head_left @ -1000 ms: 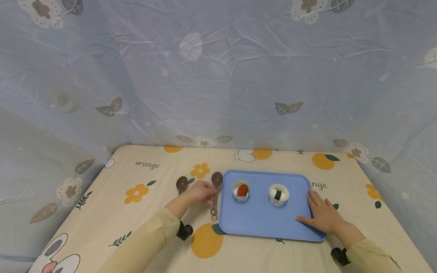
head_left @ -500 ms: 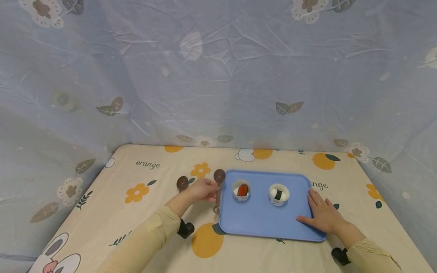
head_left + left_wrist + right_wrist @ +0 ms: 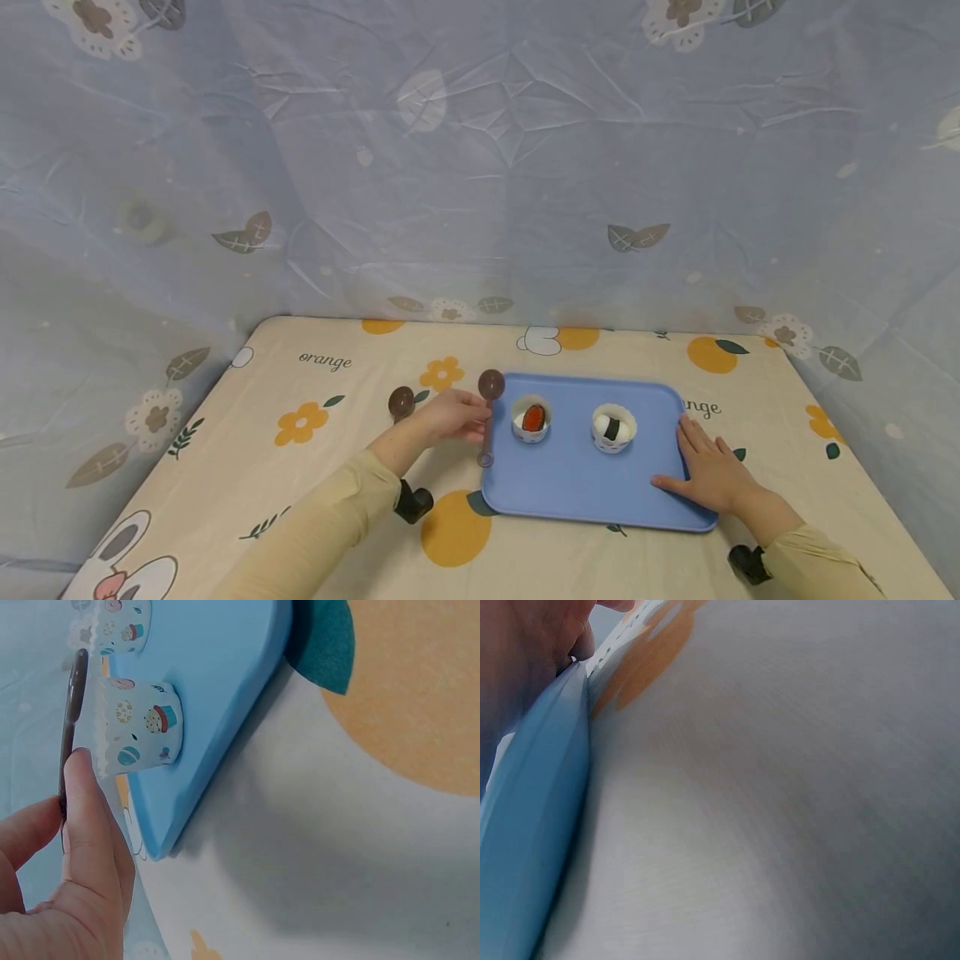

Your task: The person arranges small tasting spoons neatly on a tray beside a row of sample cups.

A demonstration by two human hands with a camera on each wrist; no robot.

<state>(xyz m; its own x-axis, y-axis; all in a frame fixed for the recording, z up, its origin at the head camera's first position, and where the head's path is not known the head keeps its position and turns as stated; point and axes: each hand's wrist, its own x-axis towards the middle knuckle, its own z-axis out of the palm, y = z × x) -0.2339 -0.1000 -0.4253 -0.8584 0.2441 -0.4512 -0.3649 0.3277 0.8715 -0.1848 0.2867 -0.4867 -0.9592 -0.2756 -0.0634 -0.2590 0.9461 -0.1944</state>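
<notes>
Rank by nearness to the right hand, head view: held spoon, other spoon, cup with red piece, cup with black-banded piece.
1. Cup with black-banded piece: on the tray.
2. Cup with red piece: tray's left part.
3. Held spoon: in the left hand, tray's left edge.
4. Other spoon: farthest left.

Right grip point(image 3: 529, 656) touches blue tray point(image 3: 532, 817) on pale cloth point(image 3: 765, 802)

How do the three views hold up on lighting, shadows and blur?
Head: fairly even light, blue tray and held brown spoon reasonably clear; left wrist: cool cast, broad soft shadow on the tablecloth, nearer paper cup's prints readable; right wrist: weakest, right grip looks dark at upper left, cloth soft and low-contrast, shadow along the tray's edge.
</notes>
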